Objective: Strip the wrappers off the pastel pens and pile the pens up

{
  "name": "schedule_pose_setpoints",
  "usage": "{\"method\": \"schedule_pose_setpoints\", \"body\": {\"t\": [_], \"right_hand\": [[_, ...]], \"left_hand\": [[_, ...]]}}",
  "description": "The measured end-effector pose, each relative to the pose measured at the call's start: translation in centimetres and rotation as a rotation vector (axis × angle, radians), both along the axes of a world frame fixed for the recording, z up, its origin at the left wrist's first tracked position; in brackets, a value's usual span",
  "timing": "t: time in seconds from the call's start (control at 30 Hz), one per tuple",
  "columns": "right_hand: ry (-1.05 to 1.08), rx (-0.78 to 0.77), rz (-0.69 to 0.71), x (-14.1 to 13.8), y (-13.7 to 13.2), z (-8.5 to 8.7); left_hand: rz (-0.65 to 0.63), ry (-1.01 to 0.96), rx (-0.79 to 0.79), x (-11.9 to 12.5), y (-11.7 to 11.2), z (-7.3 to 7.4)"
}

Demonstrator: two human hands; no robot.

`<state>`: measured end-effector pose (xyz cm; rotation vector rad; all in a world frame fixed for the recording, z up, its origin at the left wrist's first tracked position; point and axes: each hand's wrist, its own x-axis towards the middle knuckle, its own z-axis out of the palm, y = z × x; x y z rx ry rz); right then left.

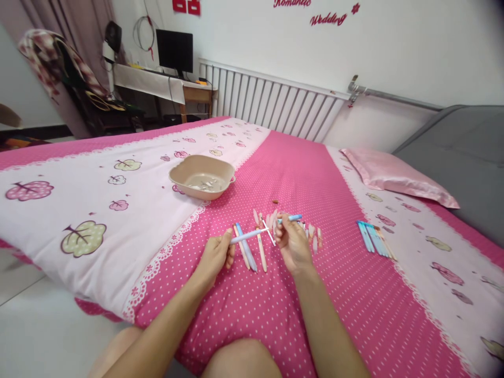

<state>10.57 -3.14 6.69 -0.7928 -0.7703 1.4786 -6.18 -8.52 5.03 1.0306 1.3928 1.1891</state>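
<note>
Pen (249,237) pinched in the left hand (216,253) and blue piece (295,217) gripped by the right hand (294,245) sit above the bed (236,304), toward its near edge, best handled with a light, steady hold.

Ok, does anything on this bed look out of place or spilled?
One mild oddity: a small brown piece lies by itself on the dotted bedspread, just beyond the loose pen parts; it's too small to identify. I see no spill.
</note>
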Motion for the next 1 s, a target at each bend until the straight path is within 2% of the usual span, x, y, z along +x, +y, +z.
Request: {"method": "schedule_pose_setpoints", "body": {"t": [0.07, 0.23, 0.3, 0.47, 0.63, 0.73, 0.9, 1.0], "right_hand": [[0.051, -0.013, -0.002, 0.3, 0.1, 0.0], [0.017, -0.100, 0.178, -0.4, -0.4, 0.2], [0.008, -0.118, 0.171, -0.5, -0.5, 0.3], [0.044, -0.092, 0.001, 2.0, 0.8, 0.2], [0.035, -0.049, -0.362, 5.2, 2.8, -0.8], [-0.076, -0.089, -0.483, 5.4, 3.5, -2.0], [-0.220, -0.067, -0.546, 4.7, 3.6, -2.5], [-0.256, -0.019, -0.456, 3.9, 2.8, -1.8]], "left_hand": [[0.001, 0.001, -0.007, 0.1, 0.0, -0.1], [-0.008, -0.010, -0.018, 0.1, -0.1, 0.0], [-0.011, -0.011, -0.019, 0.1, -0.1, 0.0], [0.002, -0.007, -0.026, 0.0, 0.0, 0.1], [0.036, -0.017, -0.025, 0.0, 0.1, 0.0], [0.036, -0.021, -0.034, 0.1, 0.1, 0.0], [0.041, -0.040, -0.022, 0.0, 0.2, 0.0], [0.008, -0.048, -0.003, 0.0, 0.2, 0.0]]}}
